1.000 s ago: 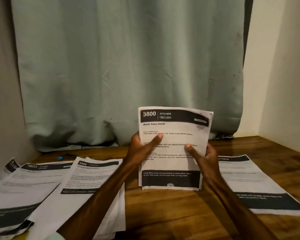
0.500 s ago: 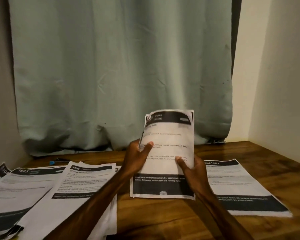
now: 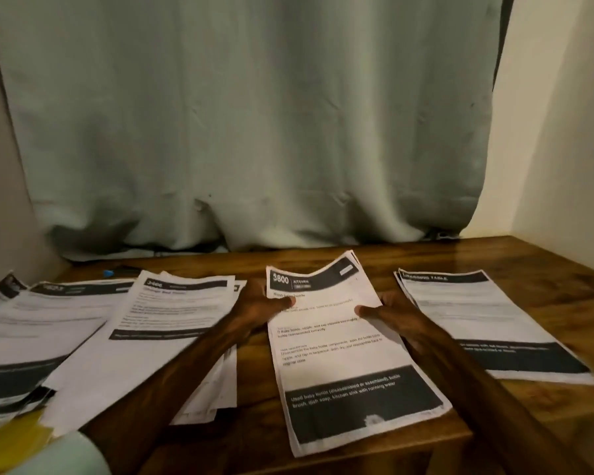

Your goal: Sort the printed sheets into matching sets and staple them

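Observation:
A set of printed sheets headed "3800 KITCHEN" (image 3: 336,347) lies almost flat on the wooden table (image 3: 494,265), its top edge still curled upward. My left hand (image 3: 258,308) grips its left edge with the thumb on top. My right hand (image 3: 386,308) grips its right edge, thumb across the page. To the left lies a stack headed "3406" (image 3: 165,313), partly under my left forearm. Further left another stack (image 3: 38,323) overlaps it. A "DRESSING TABLE" set (image 3: 484,320) lies to the right. No stapler shows.
A pale green curtain (image 3: 254,132) hangs along the back of the table, with walls at both sides. A small blue item (image 3: 107,273) lies by the curtain at back left. Something yellow (image 3: 18,430) shows at the bottom left. The table's front edge runs just below the 3800 set.
The 3800 set went from upright in both hands down to the table, between the 3406 stack and the dressing table set. Both hands stayed on its edges.

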The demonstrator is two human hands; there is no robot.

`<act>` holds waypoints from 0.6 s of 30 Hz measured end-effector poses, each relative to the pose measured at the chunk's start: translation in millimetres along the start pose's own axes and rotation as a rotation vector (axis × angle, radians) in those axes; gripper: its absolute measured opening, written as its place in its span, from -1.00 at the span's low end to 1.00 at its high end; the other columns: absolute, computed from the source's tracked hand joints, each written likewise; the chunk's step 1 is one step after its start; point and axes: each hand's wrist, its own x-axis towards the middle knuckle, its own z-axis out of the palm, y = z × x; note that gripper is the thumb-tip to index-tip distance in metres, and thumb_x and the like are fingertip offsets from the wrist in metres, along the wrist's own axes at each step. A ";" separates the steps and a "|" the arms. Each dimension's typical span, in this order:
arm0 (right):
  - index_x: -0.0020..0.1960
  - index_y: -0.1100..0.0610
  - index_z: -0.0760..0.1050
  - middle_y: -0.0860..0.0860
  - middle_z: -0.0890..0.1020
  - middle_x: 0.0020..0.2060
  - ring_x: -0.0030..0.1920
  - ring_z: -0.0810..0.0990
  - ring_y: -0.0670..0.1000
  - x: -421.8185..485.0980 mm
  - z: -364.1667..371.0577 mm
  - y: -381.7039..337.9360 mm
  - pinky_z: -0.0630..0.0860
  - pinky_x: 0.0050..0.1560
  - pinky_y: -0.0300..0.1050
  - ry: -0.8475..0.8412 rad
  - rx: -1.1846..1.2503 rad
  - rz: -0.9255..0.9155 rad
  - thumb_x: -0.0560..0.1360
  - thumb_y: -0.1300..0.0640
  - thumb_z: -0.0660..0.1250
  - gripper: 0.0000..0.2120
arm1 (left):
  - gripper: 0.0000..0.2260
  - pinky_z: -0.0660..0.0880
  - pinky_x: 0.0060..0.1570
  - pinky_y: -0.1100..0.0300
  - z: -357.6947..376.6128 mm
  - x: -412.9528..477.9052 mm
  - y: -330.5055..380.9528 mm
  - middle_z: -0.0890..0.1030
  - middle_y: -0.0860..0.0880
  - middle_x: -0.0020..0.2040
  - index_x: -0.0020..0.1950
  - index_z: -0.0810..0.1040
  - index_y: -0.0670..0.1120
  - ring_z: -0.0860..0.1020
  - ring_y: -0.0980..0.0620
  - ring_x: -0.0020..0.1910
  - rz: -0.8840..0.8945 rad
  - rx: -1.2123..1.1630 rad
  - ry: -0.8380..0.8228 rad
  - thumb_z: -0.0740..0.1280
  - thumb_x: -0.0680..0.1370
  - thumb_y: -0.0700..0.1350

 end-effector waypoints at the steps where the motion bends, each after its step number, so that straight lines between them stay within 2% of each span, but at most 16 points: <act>1: 0.16 0.22 0.63 0.10 0.74 0.04 -0.14 0.75 -0.04 4.4 -0.5 4.8 0.62 -0.16 -0.23 0.048 -0.051 -0.039 0.54 0.25 0.44 -0.80 | -0.71 0.63 0.14 0.01 0.3 2.2 -4.6 0.73 -0.07 0.09 0.14 0.68 -0.09 0.70 0.02 0.01 0.016 0.035 0.032 0.59 0.44 -0.18; 4: 0.03 0.17 0.69 0.05 0.76 -0.07 -0.13 0.75 0.03 20.3 -2.2 4.4 0.66 -0.05 -0.07 0.262 -0.105 -0.129 0.39 0.13 0.61 -0.74 | -0.81 0.62 0.09 0.07 3.5 8.1 -15.0 0.74 -0.02 0.03 0.06 0.71 -0.06 0.69 0.05 -0.01 0.092 0.149 0.092 0.57 0.47 -0.18; 7: -0.15 0.11 0.70 0.02 0.75 -0.25 -0.18 0.75 0.09 35.0 -0.6 -0.1 0.67 -0.02 0.02 0.384 -0.162 -0.166 0.31 0.10 0.66 -0.80 | -0.83 0.65 0.02 0.09 7.0 12.9 -25.4 0.74 0.00 0.00 0.06 0.70 -0.04 0.69 0.12 -0.08 0.150 0.193 0.121 0.55 0.48 -0.14; 9: -0.23 0.04 0.68 0.01 0.72 -0.34 -0.26 0.73 0.06 42.3 3.0 0.7 0.67 -0.07 -0.02 0.424 -0.206 -0.191 0.31 0.14 0.67 -0.84 | -0.75 0.59 -0.14 0.35 11.2 14.1 -30.3 0.72 0.00 0.07 0.17 0.67 -0.08 0.65 0.20 -0.11 0.152 0.214 0.146 0.53 0.51 -0.10; 10: -0.24 0.02 0.67 -0.01 0.71 -0.37 -0.30 0.72 0.02 43.7 4.6 2.5 0.66 -0.11 -0.05 0.426 -0.211 -0.193 0.31 0.17 0.66 -0.82 | -0.71 0.53 -0.16 0.41 13.8 13.8 -32.6 0.71 0.00 0.11 0.22 0.64 -0.09 0.64 0.18 -0.08 0.143 0.233 0.171 0.51 0.52 -0.08; 11: -0.23 0.00 0.65 -0.03 0.70 -0.38 -0.33 0.69 -0.02 43.9 6.1 3.3 0.64 -0.15 -0.10 0.434 -0.213 -0.192 0.32 0.20 0.65 -0.80 | -0.68 0.53 -0.10 0.36 16.8 13.2 -35.4 0.69 -0.01 0.15 0.25 0.62 -0.09 0.64 0.12 -0.01 0.150 0.258 0.202 0.50 0.53 -0.06; 14: -0.22 0.02 0.64 -0.01 0.68 -0.37 -0.36 0.59 -0.07 47.5 10.3 10.2 0.55 -0.18 -0.18 0.486 -0.244 -0.206 0.37 0.24 0.61 -0.81 | -0.60 0.55 0.20 -0.06 23.7 12.5 -45.4 0.65 -0.07 0.21 0.31 0.55 -0.10 0.60 -0.07 0.18 0.233 0.351 0.275 0.51 0.52 -0.03; 16: -0.19 0.06 0.69 -0.02 0.69 -0.35 -0.34 0.59 -0.14 46.9 10.0 12.2 0.54 -0.15 -0.29 0.532 -0.333 -0.220 0.42 0.22 0.59 -0.89 | -0.41 0.47 0.32 -0.08 26.0 8.6 -48.0 0.58 -0.13 0.31 0.46 0.41 -0.12 0.54 -0.14 0.28 0.317 0.386 0.291 0.51 0.50 -0.01; 17: -0.17 0.04 0.70 -0.07 0.68 -0.33 -0.31 0.59 -0.18 45.5 9.4 13.2 0.49 -0.18 -0.35 0.565 -0.401 -0.232 0.44 0.18 0.57 -0.92 | -0.30 0.37 0.39 -0.04 26.8 7.9 -48.1 0.49 -0.18 0.41 0.53 0.31 -0.14 0.45 -0.18 0.38 0.374 0.464 0.333 0.48 0.48 0.07; 18: -0.16 0.01 0.70 -0.10 0.68 -0.29 -0.26 0.61 -0.18 42.2 9.1 13.2 0.44 -0.20 -0.33 0.602 -0.464 -0.253 0.45 0.15 0.56 -0.93 | -0.21 0.26 0.43 -0.06 26.6 6.8 -45.1 0.38 -0.21 0.49 0.58 0.24 -0.15 0.33 -0.22 0.46 0.443 0.584 0.406 0.40 0.46 0.18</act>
